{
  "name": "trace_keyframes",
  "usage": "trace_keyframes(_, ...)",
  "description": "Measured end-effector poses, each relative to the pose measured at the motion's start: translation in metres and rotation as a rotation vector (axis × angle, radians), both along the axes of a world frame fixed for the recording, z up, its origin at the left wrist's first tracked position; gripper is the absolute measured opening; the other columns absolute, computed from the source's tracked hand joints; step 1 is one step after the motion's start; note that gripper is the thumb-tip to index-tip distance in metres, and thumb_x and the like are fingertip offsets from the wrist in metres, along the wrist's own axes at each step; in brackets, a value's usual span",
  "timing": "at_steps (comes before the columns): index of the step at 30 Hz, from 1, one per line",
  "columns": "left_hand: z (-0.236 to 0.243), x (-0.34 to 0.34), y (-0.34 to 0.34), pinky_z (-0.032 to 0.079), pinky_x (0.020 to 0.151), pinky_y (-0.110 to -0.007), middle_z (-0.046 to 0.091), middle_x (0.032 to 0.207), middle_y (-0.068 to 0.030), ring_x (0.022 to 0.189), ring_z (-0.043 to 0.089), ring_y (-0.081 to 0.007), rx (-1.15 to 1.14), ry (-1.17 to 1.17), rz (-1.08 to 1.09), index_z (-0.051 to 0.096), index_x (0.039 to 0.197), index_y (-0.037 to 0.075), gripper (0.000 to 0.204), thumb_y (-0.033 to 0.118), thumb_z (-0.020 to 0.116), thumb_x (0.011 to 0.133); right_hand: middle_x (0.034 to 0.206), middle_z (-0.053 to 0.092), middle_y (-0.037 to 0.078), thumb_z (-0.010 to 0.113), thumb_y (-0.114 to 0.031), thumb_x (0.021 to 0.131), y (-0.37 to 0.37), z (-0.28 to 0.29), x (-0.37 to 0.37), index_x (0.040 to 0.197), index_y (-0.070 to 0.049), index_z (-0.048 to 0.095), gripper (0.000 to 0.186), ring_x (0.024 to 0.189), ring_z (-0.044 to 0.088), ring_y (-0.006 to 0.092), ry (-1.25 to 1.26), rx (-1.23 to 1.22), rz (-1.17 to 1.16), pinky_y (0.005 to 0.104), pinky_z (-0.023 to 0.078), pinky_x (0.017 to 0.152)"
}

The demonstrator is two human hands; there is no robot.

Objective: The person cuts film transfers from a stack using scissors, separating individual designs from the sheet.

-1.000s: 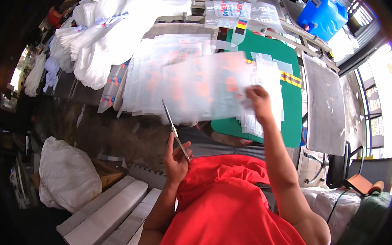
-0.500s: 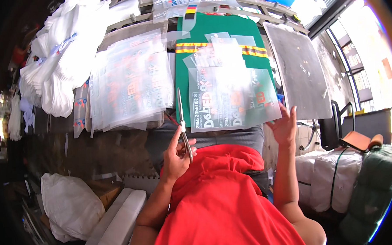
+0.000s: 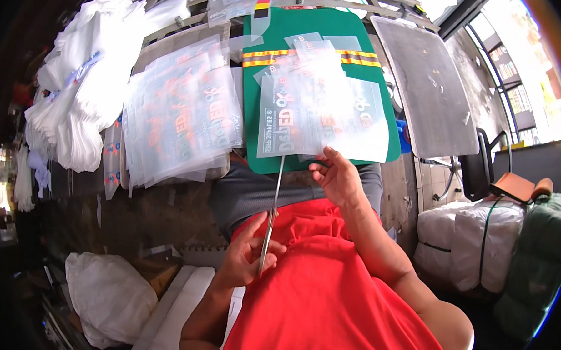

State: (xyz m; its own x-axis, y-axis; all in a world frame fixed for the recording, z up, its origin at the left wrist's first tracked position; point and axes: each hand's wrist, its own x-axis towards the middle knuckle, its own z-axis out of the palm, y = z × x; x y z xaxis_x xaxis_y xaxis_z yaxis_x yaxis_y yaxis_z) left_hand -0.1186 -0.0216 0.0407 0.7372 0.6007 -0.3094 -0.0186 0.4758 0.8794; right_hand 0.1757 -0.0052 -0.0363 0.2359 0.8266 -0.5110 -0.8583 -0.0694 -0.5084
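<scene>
A pair of long metal scissors (image 3: 271,228) is held in my left hand (image 3: 249,254), its slim blade pointing away toward the near edge of the sheets. Translucent printed plastic sheets (image 3: 303,121) lie in an overlapping pile on a green board (image 3: 388,133) before me. My right hand (image 3: 340,177) is at the near edge of this pile, its fingers loosely bent and apart. One fingertip meets or overlaps the edge; I cannot make out a grip on it. A yellow, orange and grey striped band (image 3: 266,58) crosses the board beneath the sheets.
Left of the board is another pile of printed plastic sheets (image 3: 178,117), with bundled white material (image 3: 79,90) beyond it. A bare grey board (image 3: 424,87) lies to the right. White wrapped bales (image 3: 468,245) and a black chair (image 3: 474,173) stand at the right; a white sack (image 3: 107,298) sits lower left.
My right hand has moved left from the pile's right corner to its near edge. The pile's near edge sits farther up the board. The scissors have dropped lower and tilt more to the right.
</scene>
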Motion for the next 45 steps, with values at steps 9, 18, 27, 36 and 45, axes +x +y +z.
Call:
trace_keyframes(9,-0.038,0.039,-0.011,0.052,0.092,-0.030,0.068,0.113,-0.0144,0.100,0.066,-0.0152,0.028,-0.018,-0.005,0.010,0.160,0.009,0.083,-0.001,0.060,0.096,0.096,0.068,0.009,0.066,-0.010,0.094,0.010,0.003,-0.011,0.110,-0.001,0.060,0.020,0.081,0.070,0.0226,-0.141,0.000,-0.080,0.0317,0.058,0.069)
trace_keyframes(18,-0.060,0.094,0.000,0.046,0.068,-0.016,0.070,0.109,-0.0092,0.074,0.049,0.0016,0.106,-0.010,0.052,0.012,0.161,0.014,0.085,-0.003,0.063,0.094,0.097,0.069,0.008,0.067,-0.001,0.091,0.012,0.000,-0.020,0.114,-0.001,0.061,0.024,0.086,0.070,0.0188,-0.232,0.003,-0.180,0.0310,0.059,0.076)
trace_keyframes(27,-0.055,0.095,0.007,0.058,0.088,-0.031,0.065,0.123,-0.0210,0.102,0.069,-0.0188,0.082,0.006,0.017,0.010,0.160,0.016,0.082,-0.005,0.057,0.097,0.101,0.069,0.009,0.068,-0.001,0.091,0.010,0.001,-0.027,0.116,0.000,0.062,0.026,0.089,0.069,0.0192,-0.253,0.007,-0.186,0.0308,0.060,0.077)
trace_keyframes(36,-0.032,0.086,0.005,0.059,0.078,-0.029,0.065,0.126,-0.0224,0.087,0.072,-0.0182,-0.124,0.039,0.002,0.010,0.160,0.020,0.079,0.001,0.056,0.099,0.098,0.069,0.009,0.068,-0.003,0.092,0.016,0.004,-0.023,0.116,-0.002,0.061,0.025,0.084,0.069,0.0189,-0.287,0.044,-0.085,0.0315,0.058,0.070)
trace_keyframes(45,-0.028,0.088,0.009,0.059,0.078,-0.029,0.066,0.123,-0.0219,0.082,0.072,-0.0170,-0.130,0.038,0.006,0.010,0.160,0.018,0.081,0.004,0.060,0.098,0.097,0.068,0.011,0.068,-0.001,0.091,0.012,0.006,-0.028,0.124,0.003,0.054,0.037,0.078,0.069,0.0178,-0.473,0.020,-0.089,0.0299,0.060,0.070)
